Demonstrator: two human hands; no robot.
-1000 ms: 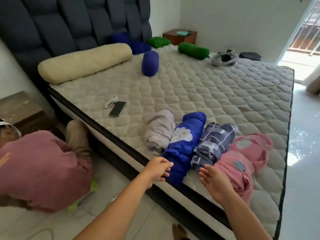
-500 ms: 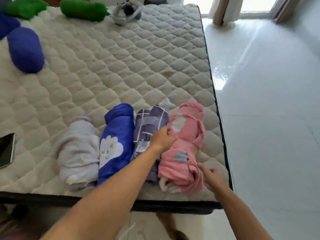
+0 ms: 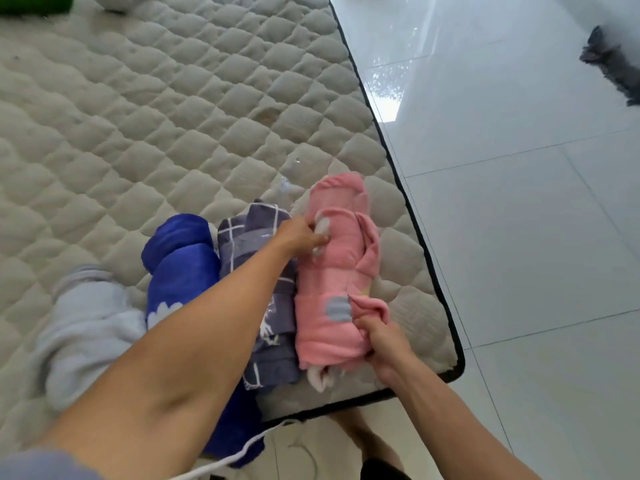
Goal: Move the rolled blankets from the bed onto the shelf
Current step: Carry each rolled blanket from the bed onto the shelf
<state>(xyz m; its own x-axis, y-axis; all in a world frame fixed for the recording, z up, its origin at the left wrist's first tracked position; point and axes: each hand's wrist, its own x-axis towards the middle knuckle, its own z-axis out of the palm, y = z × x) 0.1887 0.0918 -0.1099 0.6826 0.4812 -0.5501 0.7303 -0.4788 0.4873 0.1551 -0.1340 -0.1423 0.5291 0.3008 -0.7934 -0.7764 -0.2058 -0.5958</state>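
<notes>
A person's right hand (image 3: 384, 341) clamps the near end of a pink rolled blanket (image 3: 334, 271) at 5 o'clock in the view, fingers bunched into the loose flap, apparently to keep the roll from unwinding when it comes up. The left hand (image 3: 301, 233), its forearm crossing the frame from 7 o'clock, pinches the roll's far side near a pale cloud motif; a grip at both ends suggests a level lift is intended. The pink roll lies on the quilted mattress (image 3: 173, 116), near its corner and last in a row of four rolled blankets set side by side, likely lined up for carrying off one by one: a grey checked roll (image 3: 256, 271) touching it, then a blue roll (image 3: 176, 261), then a pale grey roll (image 3: 83, 327) toward 8 o'clock. All four remain on the bed; no shelf is in view. Farther off, one green object (image 3: 34, 3) shows at 11 o'clock, and one dark cloth (image 3: 613, 67) lies on the tiled floor (image 3: 519, 202) at 2 o'clock.
</notes>
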